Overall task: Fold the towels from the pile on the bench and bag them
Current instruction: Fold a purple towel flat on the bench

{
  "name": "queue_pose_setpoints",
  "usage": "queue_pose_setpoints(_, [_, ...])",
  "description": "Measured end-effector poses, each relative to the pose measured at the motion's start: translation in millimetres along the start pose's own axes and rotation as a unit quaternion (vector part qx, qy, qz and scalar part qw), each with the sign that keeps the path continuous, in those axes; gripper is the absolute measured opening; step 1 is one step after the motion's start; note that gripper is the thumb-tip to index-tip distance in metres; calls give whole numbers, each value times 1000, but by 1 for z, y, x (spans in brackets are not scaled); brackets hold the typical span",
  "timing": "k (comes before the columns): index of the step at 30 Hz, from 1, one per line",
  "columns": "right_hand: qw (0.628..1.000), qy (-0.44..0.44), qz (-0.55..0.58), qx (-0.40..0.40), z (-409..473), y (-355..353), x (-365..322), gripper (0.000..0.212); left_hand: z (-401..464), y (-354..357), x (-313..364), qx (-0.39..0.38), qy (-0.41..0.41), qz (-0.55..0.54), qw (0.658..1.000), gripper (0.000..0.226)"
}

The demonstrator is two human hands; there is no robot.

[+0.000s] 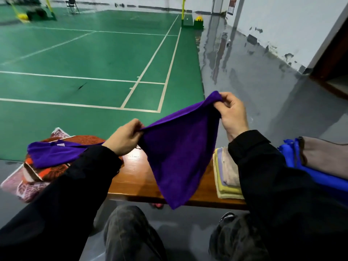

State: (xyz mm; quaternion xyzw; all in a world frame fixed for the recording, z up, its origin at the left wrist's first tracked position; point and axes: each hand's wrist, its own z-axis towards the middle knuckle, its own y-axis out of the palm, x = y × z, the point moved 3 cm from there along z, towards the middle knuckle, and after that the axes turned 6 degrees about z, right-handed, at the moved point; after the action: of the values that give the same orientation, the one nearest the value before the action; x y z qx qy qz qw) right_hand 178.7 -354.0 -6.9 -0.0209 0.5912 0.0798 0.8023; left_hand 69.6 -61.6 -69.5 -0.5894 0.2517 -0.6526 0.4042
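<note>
towel (180, 157): purple, held up over table (137, 174) (one corner hangs)
left grip (125, 137): pinches one top corner
right grip (232, 114): pinches the other

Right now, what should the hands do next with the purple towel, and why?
Probably bring the right hand across to the left hand, folding the purple towel in half. Each hand pinches a top corner and it hangs open above the bench.
</note>
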Motion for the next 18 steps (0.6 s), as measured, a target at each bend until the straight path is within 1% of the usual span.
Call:
queue_pose_setpoints(1, [1000,-5,9,6,-1,-3,-5,23,-1,-10,4,57,8,9,998,11])
queue_pose_setpoints(2, [1000,-12,15,7,-4,-8,-9,22,-6,-23,10,121,26,12,992,10])
queue_pose_setpoints(4, [999,-16,41,0,-16,-18,-13,23,-25,-44,25,241,78,25,967,9])
queue_pose_setpoints(5, [998,-9,59,-6,-25,-25,-10,25,-38,-48,31,278,103,40,954,12])
queue_pose_setpoints(6, [997,4,78,-12,-35,-30,-7,26,-51,-47,34,298,123,55,945,14])
queue_pose_setpoints(7, [995,23,94,-19,-46,-34,0,27,-66,-41,34,302,142,70,940,16])
queue_pose_setpoints(9, [992,76,98,-24,-72,-41,22,27,-95,-18,21,275,169,74,944,21])
queue_pose_setpoints(10, [992,100,76,-22,-85,-45,35,26,-109,-5,11,249,172,62,951,23])
queue_pose_setpoints(12, [989,149,-7,-16,-107,-51,62,23,-133,23,-15,171,159,30,972,22])
queue_pose_setpoints(15, [966,238,-105,-8,-127,-53,97,18,-157,66,-46,38,134,11,990,16])
queue_pose_setpoints(16, [957,257,-136,-5,-129,-51,103,15,-160,76,-51,15,123,10,992,16])
queue_pose_setpoints(18, [946,261,-191,-3,-125,-45,111,8,-159,85,-56,-1,87,-8,996,17])
